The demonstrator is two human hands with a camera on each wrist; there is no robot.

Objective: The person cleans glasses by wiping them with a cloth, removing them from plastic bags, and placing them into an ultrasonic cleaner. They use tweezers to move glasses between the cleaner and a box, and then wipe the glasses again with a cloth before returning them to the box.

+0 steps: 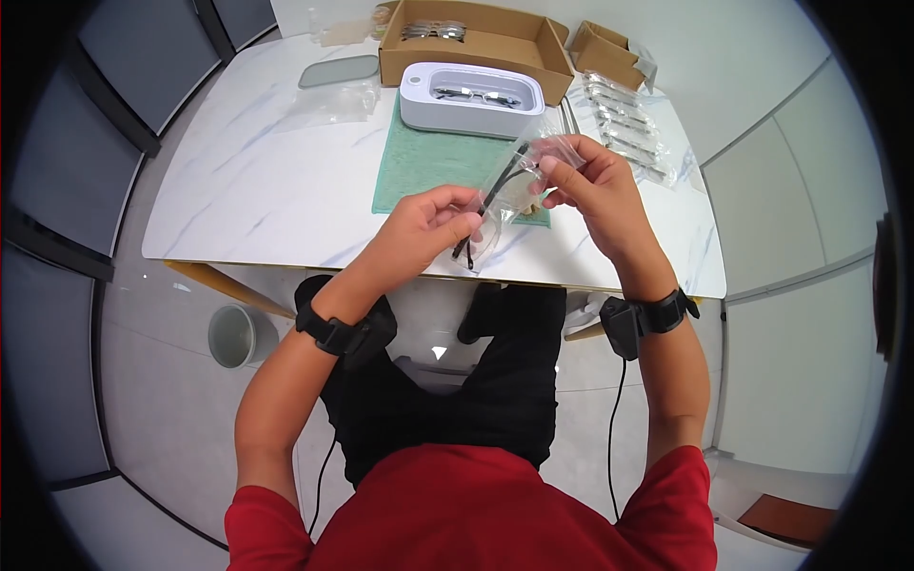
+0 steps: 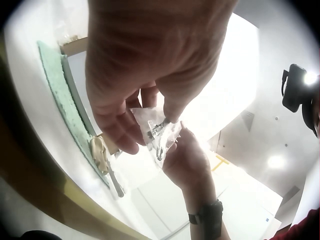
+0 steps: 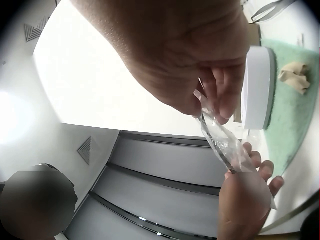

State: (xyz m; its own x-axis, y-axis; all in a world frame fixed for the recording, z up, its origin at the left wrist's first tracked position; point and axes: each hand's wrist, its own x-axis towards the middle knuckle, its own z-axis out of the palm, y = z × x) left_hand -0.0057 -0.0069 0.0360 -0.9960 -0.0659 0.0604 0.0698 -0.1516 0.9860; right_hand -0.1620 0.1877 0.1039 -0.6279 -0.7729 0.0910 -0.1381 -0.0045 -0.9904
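Note:
A clear plastic bag (image 1: 519,195) with dark-framed eyeglasses (image 1: 502,181) in it is held up over the table's front edge, slanting between both hands. My left hand (image 1: 419,233) pinches its lower left part between thumb and fingers, near the ends of the dark temples. At the upper right end, my right hand (image 1: 605,186) pinches the bag with thumb and fingertips. The right wrist view shows the bag (image 3: 222,142) stretched from one hand to the other. Behind the hands stands a white cleaner basin (image 1: 428,112) with another pair of glasses (image 1: 476,96) inside.
Under the basin lies a green towel (image 1: 405,176), with a crumpled beige cloth (image 3: 295,77) on it. An open cardboard box (image 1: 514,33) with glasses stands behind. Several bagged glasses (image 1: 624,124) lie at right, near a smaller box (image 1: 605,57). A grey case (image 1: 338,71) is at left.

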